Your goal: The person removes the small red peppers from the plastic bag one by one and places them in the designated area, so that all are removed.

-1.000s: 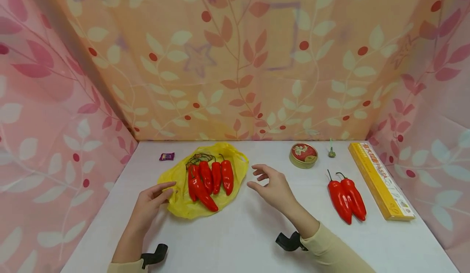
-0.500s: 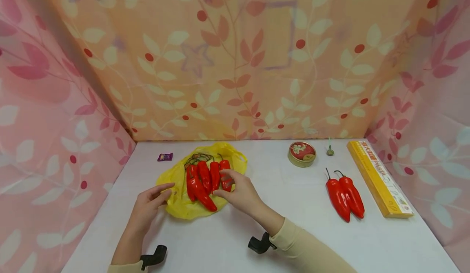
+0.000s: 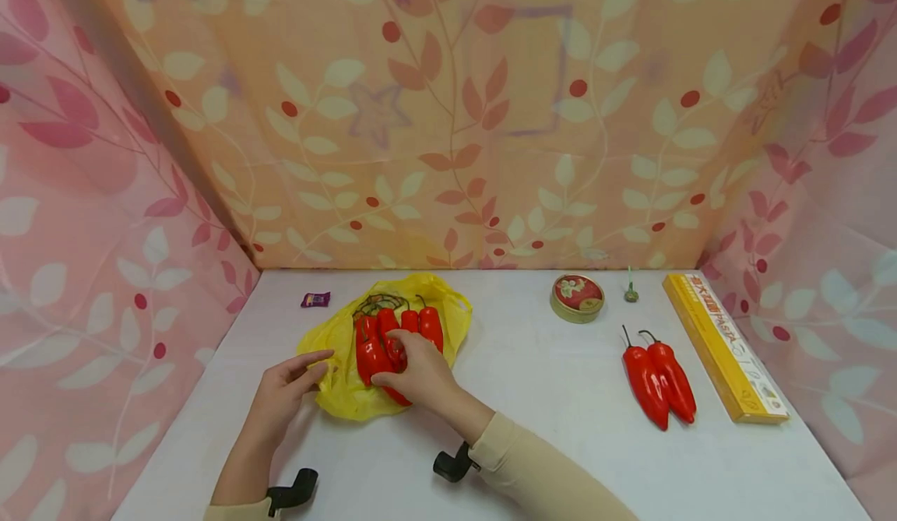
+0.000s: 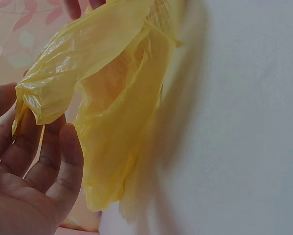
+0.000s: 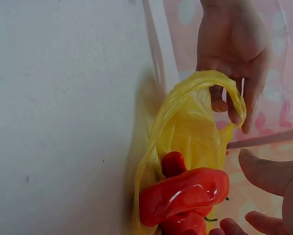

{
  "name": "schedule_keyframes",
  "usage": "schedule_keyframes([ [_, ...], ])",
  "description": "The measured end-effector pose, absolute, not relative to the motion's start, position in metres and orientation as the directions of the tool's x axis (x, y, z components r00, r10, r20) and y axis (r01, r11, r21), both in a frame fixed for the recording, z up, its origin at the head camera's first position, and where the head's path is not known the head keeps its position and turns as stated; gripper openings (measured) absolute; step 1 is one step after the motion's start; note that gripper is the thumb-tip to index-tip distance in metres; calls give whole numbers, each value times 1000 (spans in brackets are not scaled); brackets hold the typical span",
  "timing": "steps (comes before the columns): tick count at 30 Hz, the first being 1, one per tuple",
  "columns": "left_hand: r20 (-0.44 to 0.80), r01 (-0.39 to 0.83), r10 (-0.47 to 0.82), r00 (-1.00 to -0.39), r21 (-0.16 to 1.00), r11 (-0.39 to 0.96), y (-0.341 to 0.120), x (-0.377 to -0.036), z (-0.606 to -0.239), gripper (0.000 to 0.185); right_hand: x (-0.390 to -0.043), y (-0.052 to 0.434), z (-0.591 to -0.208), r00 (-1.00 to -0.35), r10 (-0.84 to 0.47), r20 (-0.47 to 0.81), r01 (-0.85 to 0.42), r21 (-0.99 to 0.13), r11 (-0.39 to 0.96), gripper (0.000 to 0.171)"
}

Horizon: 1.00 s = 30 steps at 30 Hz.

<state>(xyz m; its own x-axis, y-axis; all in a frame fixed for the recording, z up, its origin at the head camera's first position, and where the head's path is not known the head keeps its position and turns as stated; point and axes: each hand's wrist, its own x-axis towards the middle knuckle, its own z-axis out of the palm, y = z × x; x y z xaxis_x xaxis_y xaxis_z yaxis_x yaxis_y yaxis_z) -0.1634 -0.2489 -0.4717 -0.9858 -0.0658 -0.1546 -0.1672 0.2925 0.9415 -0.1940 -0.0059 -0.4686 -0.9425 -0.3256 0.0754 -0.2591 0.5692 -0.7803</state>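
Note:
A yellow plastic bag (image 3: pixel 336 392) lies on the white table (image 3: pixel 532 404) with several red peppers (image 3: pixel 429 325) on it. My left hand (image 3: pixel 297 377) holds the bag's left edge between thumb and fingers; in the left wrist view the bag (image 4: pixel 117 103) drapes over those fingers (image 4: pixel 43 156). My right hand (image 3: pixel 409 361) rests on the peppers with its fingers bent over the middle ones. Seen from the right wrist, a pepper (image 5: pixel 185 193) sits in the bag (image 5: pixel 195 122), and my thumb and fingertips (image 5: pixel 263 171) stand a little apart from it. The left hand (image 5: pixel 234 44) shows beyond the bag.
Two more red peppers (image 3: pixel 659 385) lie at the right, beside a long yellow pasta box (image 3: pixel 725 346). A round tin (image 3: pixel 578 297) and a small green object (image 3: pixel 631 293) sit near the back. A purple sweet wrapper (image 3: pixel 315 299) lies back left. Patterned cloth walls close three sides.
My right hand has moved left from the bare table onto the peppers, first the rightmost one, now the middle ones. The left hand and the bag have stayed put.

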Motion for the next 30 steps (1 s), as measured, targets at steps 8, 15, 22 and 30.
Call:
schedule_keyframes([
  [8,-154,-164,-56,-986,943,291,-251,-164,-472,44,-200,-29,-473,-953,-301,38,-246,-676,695,75],
  [15,-137,-146,-50,-989,951,272,-250,-165,-474,44,-201,-38,-480,-965,-261,12,-211,-621,755,73],
  [22,-170,-179,-57,-984,943,279,-251,-163,-474,46,-201,-38,-479,-959,-283,22,-225,-663,714,61],
  [30,-161,-169,-52,-986,946,275,-250,-164,-473,44,-197,-22,-467,-950,-292,109,-246,-839,486,60],
])
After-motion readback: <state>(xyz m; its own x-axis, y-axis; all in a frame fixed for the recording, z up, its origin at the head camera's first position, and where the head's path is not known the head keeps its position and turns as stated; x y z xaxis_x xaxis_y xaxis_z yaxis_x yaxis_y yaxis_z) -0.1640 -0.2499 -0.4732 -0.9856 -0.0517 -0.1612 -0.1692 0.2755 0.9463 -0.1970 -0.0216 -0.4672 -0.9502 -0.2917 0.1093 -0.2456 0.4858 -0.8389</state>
